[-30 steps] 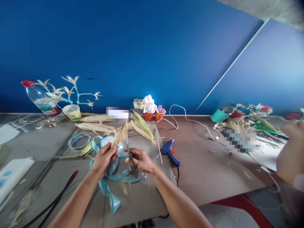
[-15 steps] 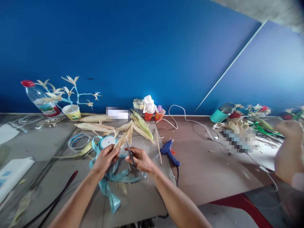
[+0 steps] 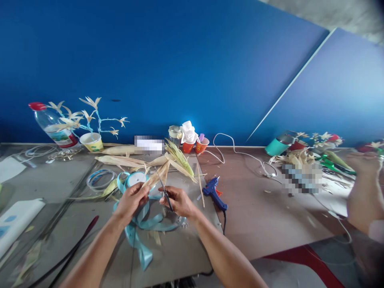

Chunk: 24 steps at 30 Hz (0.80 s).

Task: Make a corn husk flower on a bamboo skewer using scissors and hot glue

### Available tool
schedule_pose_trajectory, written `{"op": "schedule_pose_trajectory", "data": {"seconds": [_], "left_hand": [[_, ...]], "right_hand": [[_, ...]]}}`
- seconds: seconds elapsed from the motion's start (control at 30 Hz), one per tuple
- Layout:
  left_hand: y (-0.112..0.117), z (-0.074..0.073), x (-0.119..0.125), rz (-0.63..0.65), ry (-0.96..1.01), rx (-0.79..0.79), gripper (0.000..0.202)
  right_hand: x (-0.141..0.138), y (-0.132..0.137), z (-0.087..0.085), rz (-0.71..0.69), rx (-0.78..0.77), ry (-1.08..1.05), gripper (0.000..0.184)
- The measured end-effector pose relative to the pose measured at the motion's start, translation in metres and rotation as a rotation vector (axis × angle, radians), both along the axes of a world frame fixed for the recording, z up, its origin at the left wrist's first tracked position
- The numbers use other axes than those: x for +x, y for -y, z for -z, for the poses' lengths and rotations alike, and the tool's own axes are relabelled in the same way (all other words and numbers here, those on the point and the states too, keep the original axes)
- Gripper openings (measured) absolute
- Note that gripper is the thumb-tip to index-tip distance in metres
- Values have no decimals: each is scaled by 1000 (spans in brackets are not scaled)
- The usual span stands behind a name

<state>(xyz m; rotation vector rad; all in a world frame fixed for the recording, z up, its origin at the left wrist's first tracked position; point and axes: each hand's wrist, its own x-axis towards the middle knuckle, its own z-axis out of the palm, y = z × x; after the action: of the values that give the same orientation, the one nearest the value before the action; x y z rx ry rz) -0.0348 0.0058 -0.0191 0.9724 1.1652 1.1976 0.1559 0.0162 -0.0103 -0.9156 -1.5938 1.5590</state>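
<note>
The left forearm [image 3: 93, 250] and right forearm [image 3: 226, 248], both bare, come up from the bottom edge and slant inward, so that the hands are near each other without touching. The left hand [image 3: 132, 201] angles up and to the right, thumb and fingers drawn together in a pinch; the right hand [image 3: 180, 203] points left with its fingers bent in a grip, roughly level with the other.

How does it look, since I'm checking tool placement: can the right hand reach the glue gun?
Probably yes: the glue gun lies close, past a thin stick, though the right hand holds a tool.
</note>
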Motion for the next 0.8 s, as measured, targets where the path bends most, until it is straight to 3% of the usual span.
{"op": "schedule_pose_trajectory", "data": {"seconds": [0.37, 0.8], "left_hand": [[-5, -13, -7, -150, 324, 53, 21], [-8, -16, -11, -307, 265, 137, 23]], "right_hand": [[5, -2, 11, -98, 88, 144, 41], [5, 3, 2, -200, 231, 356, 31]]}}
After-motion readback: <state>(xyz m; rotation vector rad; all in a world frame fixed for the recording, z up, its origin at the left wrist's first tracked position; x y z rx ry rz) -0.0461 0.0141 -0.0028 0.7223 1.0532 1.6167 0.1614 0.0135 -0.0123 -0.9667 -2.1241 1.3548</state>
